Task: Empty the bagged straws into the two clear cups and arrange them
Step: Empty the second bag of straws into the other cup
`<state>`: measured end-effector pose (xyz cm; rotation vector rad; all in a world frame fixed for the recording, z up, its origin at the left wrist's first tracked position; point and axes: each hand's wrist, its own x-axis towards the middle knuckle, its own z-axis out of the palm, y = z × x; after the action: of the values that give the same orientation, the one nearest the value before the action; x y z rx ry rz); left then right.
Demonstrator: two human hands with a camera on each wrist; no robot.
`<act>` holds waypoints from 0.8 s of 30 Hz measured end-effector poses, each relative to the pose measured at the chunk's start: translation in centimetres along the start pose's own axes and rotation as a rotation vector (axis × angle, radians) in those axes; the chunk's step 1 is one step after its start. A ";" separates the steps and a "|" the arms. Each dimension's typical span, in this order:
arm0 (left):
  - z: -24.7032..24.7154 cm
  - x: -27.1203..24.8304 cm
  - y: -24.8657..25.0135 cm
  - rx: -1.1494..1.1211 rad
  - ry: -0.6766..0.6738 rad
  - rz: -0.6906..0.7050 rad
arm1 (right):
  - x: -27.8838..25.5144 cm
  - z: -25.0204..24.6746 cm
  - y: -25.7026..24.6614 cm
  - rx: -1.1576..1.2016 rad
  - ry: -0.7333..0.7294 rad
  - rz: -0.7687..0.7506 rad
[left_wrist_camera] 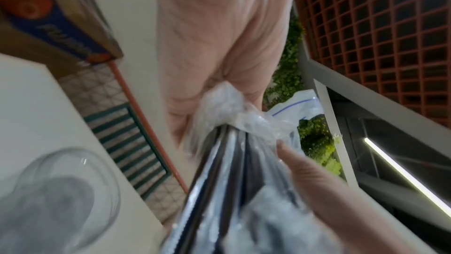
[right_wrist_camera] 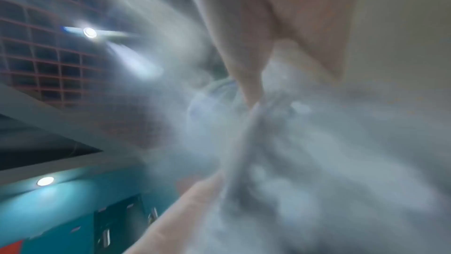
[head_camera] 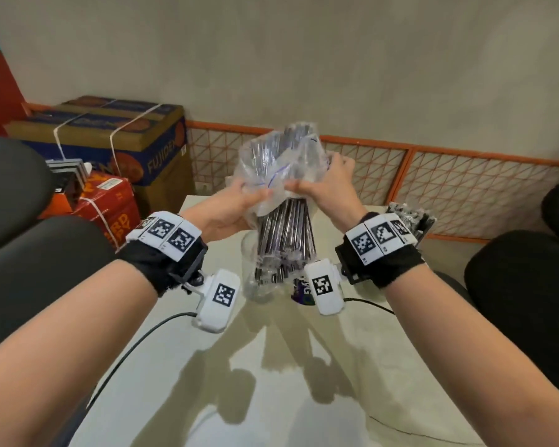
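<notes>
Both hands hold a crumpled clear zip bag [head_camera: 278, 162] up above the white table [head_camera: 271, 366]. My left hand [head_camera: 249, 196] pinches its left side and my right hand [head_camera: 307, 185] pinches its right side. A bundle of dark straws [head_camera: 284, 227] hangs from the bag's mouth, lower ends inside a clear cup [head_camera: 252, 275] right below. In the left wrist view the bag [left_wrist_camera: 234, 111] is bunched round the straws [left_wrist_camera: 219, 171], with the clear cup [left_wrist_camera: 73, 181] on the table at lower left. The right wrist view is blurred, showing only bag plastic [right_wrist_camera: 317, 152]. A second clear cup is not plainly visible.
A small purple-printed item [head_camera: 300, 290] stands just right of the cup. A pack of dark items [head_camera: 410, 217] lies at the table's far right. Black chairs [head_camera: 29, 253] flank the table, cardboard boxes [head_camera: 126, 140] are stacked back left, and an orange wire fence [head_camera: 433, 175] runs behind.
</notes>
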<state>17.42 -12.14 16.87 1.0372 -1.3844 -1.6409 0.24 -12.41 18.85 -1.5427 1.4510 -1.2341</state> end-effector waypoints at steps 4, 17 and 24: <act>-0.9 3.0 0.3 0.106 0.094 0.217 | 2.9 0.0 0.6 0.088 -0.203 -0.062; -3.8 6.5 -6.4 0.088 0.188 0.310 | 5.5 4.6 8.8 0.173 -0.200 0.085; -6.0 5.9 -6.8 0.286 -0.012 -0.068 | 5.7 4.0 12.5 0.083 -0.303 0.072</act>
<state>20.31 -18.91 8.91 1.2498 -1.6412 -1.5278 -0.62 -20.35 6.98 -1.5317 1.2321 -0.9576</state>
